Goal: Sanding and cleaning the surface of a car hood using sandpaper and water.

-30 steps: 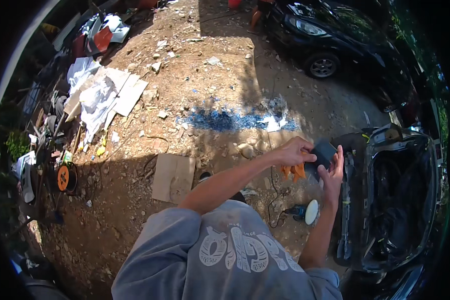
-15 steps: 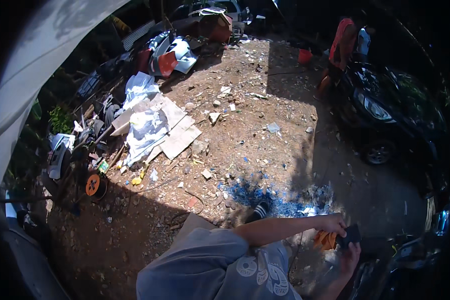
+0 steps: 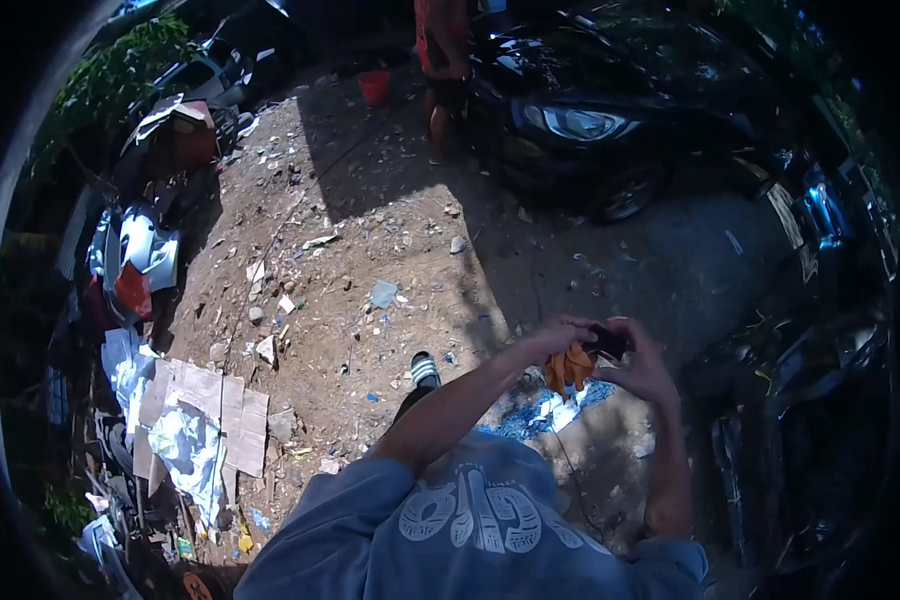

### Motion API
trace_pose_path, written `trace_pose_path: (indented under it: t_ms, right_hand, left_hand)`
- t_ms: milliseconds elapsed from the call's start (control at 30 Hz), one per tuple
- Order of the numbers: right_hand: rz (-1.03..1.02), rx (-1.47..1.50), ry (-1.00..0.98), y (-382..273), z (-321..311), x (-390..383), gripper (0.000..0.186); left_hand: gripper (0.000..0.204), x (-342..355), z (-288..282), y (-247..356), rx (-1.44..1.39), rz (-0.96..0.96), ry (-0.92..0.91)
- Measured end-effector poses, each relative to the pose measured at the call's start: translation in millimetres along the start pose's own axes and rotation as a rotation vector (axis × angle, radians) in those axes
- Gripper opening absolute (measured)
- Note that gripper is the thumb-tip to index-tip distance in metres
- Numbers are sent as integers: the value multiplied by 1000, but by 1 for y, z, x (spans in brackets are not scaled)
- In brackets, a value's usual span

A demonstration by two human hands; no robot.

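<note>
Head view: both hands meet at chest height over the dirt ground. Left hand closes on an orange cloth; right hand curls around a small dark object, cloth touching it. Wiping looks midway; finish cannot be judged. Beyond: sandalled foot, flattened cardboard, black car, person standing by a red bucket.

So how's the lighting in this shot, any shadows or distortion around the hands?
Head view: harsh sun on the dirt ground; left hand and right hand, holding an orange cloth, are in sun beside deep shade; fisheye bends edges, corners are black.
</note>
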State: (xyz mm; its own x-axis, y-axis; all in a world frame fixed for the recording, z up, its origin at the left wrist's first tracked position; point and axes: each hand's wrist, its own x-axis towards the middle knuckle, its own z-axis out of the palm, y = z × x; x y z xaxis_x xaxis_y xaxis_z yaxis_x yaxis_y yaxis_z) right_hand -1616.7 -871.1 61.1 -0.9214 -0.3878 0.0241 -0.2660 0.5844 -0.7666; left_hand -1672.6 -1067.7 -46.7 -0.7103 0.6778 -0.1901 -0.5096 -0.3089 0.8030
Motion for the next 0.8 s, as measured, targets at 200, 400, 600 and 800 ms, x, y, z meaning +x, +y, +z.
trace_pose_path:
  t_ms: [200, 400, 600, 800]
  right_hand:
    - [294, -91, 81, 17, -5, 120, 48]
    - [469, 402, 341, 83, 6, 223, 30]
    - [458, 1163, 594, 139, 31, 332, 18]
    - [498, 1070, 656, 186, 37, 515, 16]
  left_hand:
    - [27, 106, -89, 60, 21, -207, -115]
    - [26, 180, -163, 144, 247, -183, -286]
    - [30, 250, -243, 215, 194, -120, -394]
    - [40, 336, -362, 307, 573, 43, -395]
